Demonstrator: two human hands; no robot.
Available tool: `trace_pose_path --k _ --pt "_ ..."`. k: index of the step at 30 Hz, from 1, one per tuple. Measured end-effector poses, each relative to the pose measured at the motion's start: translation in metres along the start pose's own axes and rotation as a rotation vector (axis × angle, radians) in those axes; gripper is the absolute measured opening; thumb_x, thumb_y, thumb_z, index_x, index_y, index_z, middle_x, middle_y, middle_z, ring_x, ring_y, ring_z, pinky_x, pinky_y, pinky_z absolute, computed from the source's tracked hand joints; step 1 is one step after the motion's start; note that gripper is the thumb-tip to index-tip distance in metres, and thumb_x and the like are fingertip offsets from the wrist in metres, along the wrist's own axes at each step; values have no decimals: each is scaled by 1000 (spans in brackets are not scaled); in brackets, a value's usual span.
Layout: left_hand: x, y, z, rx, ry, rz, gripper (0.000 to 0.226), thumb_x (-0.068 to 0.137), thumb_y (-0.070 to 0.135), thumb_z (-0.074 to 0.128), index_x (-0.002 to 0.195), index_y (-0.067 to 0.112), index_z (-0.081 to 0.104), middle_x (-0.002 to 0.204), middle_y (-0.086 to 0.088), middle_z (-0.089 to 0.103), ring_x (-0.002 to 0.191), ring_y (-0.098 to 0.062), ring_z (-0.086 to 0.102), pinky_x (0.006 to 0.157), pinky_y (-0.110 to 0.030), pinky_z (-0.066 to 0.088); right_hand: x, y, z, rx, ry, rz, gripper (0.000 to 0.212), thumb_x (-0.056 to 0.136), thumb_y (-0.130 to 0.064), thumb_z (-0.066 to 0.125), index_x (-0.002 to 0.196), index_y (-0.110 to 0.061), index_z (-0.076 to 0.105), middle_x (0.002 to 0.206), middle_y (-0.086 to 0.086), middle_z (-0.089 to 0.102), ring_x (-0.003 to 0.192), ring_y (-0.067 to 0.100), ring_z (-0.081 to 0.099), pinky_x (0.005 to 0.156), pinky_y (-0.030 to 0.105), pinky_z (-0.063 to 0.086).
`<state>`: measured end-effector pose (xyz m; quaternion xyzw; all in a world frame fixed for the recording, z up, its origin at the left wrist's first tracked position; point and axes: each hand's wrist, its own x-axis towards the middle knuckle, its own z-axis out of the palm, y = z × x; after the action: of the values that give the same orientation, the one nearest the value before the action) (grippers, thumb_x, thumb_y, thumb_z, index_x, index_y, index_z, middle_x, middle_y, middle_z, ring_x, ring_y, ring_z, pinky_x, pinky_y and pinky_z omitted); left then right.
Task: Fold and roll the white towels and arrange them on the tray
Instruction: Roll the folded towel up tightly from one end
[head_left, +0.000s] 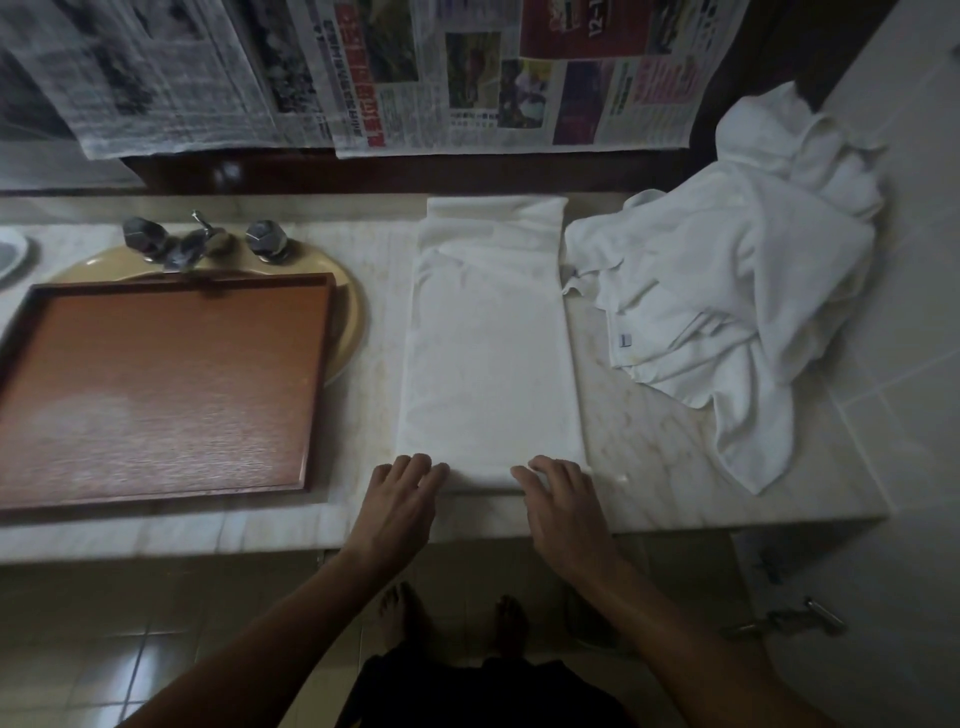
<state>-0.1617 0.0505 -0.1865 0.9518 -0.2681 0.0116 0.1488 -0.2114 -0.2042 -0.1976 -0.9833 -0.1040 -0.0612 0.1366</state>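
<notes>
Head view, looking down: what are the hands doing?

— Both lie flat on the near end of the folded towel (491, 343). Left hand (400, 499) at the near left corner, right hand (563, 501) at the near right, fingers spread and pressing on the cloth, nothing pinched that I can make out. The very edge under the right fingertips looks slightly lifted, but it is too blurred to say more.

— And the towel itself?

— A long white strip on the marble counter (623, 441), running away from the person, its far end rumpled near the wall.

— The tray?

— Brown tray (156, 384) sits to the left, over the yellow sink (353, 312), which it mostly hides. Its left side is cut off by the frame. No towel lies on it.

— More towels?

— A crumpled pile of towels (727, 291) to the right, just beside the strip, reaching up the tiled wall; how many are in it I cannot tell. One flap hangs toward the counter's front edge.

— Anything else?

— Taps (202, 241) behind the tray, blurry. Newspapers (467, 73) hang over the wall above. Bare feet show dimly below the counter.
</notes>
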Motion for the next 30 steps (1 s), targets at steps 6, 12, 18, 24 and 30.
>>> trace_pose_path --k 6,12,18,24,30 --pt "12 -17 -5 88 -37 101 43 62 1 72 103 14 67 91 -3 59 77 -28 53 66 -40 46 11 5 -2 -95 -32 -38 40 91 -11 46 126 -12 65 119 11 64 102 34 61 85 44 49" --pt "13 -21 -17 -81 -118 87 36 71 9 66 105 20 70 89 4 67 78 -23 60 69 -37 50 1 16 -14 -32 -105 -90 50 80 -9 42 123 -15 66 114 5 67 100 30 62 86 42 48" --pt "18 -26 -35 -373 -226 -177 22 82 18 76 100 29 75 90 10 69 78 -10 65 73 -30 53 6 27 -29 214 -251 6 59 77 9 54 124 -25 63 122 -7 57 103 17 58 82 34 51" --pt "29 -37 -33 -485 -283 -378 15 84 26 83 92 38 80 88 11 71 81 -2 64 73 -21 46 18 27 -19 213 -107 93 36 78 3 71 100 -25 77 101 -7 62 91 19 54 73 36 49" --pt "32 -38 -32 -524 -294 -468 11 85 30 82 89 40 80 81 12 75 76 -1 66 65 -17 45 -8 -20 -6 106 94 53 45 82 -6 49 119 -17 73 119 7 64 105 31 58 87 42 49"
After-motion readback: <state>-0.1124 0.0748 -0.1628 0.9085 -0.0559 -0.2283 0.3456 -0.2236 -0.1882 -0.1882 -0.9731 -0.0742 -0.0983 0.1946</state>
